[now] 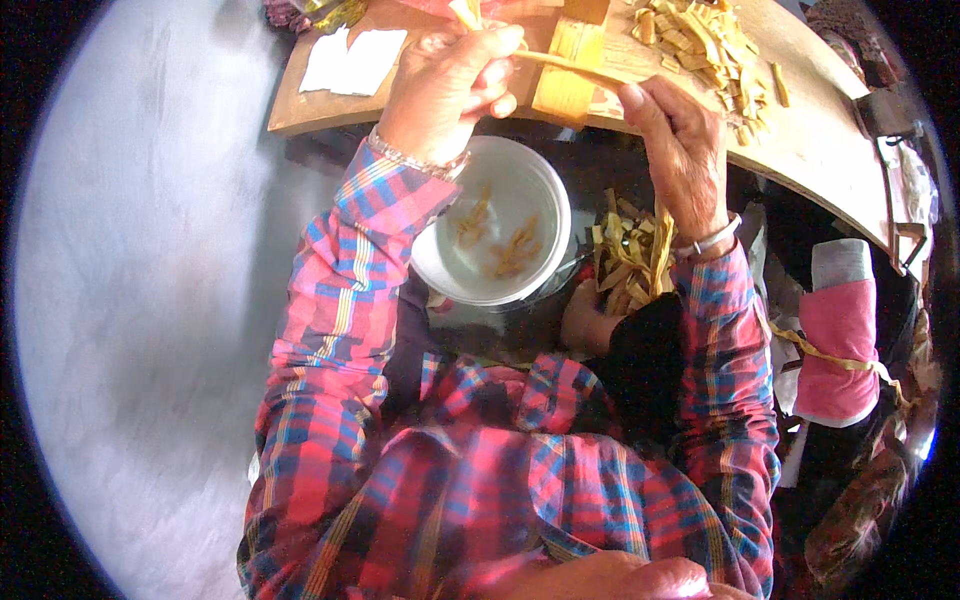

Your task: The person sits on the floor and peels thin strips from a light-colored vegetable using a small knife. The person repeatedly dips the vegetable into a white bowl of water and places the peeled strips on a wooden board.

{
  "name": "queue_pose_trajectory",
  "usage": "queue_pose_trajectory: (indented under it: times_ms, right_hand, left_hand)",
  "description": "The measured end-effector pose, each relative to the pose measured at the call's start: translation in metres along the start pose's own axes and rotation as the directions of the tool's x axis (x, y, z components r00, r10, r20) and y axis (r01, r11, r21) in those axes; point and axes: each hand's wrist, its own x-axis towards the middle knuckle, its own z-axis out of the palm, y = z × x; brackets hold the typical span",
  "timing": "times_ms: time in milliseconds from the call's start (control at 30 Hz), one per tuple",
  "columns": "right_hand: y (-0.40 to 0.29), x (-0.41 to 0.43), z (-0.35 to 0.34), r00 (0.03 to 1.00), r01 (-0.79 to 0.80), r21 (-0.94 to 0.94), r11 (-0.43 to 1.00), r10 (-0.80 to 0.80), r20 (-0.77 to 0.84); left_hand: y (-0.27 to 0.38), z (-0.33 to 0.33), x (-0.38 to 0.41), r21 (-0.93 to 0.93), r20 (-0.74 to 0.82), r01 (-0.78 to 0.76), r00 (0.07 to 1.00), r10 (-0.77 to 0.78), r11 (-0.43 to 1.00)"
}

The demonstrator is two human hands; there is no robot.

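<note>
Between my two hands runs a narrow yellowish strip of dried plant fibre [574,66], held above the near edge of a wooden board [457,82]. My left hand [463,79] is closed around one end, and a pale piece of the fibre sticks up above its fist. Thumb and fingers of my right hand [679,142] pinch the other end. Under the strip a broad yellow band [574,52] lies across the board and hangs over its edge. A white bucket [555,225] of water stands below my hands, with brown plant bits [517,247] in it.
Cut strips [701,45] are heaped on the board's right side. White paper pieces [352,64] lie at its left. More strips [630,255] sit beside my foot [589,319], right of the bucket. A pink and grey cloth roll [836,337], tied with a strip, lies at right.
</note>
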Motion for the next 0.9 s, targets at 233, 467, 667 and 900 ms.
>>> queue_pose_trajectory:
  times_ms: [233,467,667,900]
  right_hand:
    - [0.039,0.03,-0.004,0.991,0.049,-0.226,0.973,-0.075,-0.111]
    - [0.039,0.006,-0.008,0.996,-0.07,-0.041,0.997,0.067,-0.053]
    - [-0.025,-0.04,0.033,0.998,-0.02,0.436,0.9,-0.01,0.065]
    - [-0.053,-0.059,0.075,0.948,0.291,0.361,0.886,-0.318,0.015]
  left_hand:
    - [-0.017,0.007,0.055,0.456,-0.024,-0.041,0.998,0.059,0.889]
    - [-0.021,-0.046,0.034,0.8,-0.047,-0.18,0.932,0.359,0.573]
    - [-0.011,-0.026,-0.052,0.783,0.005,0.252,0.912,-0.411,0.569]
    - [-0.063,-0.013,-0.077,0.209,0.355,0.865,0.368,-0.86,0.456]
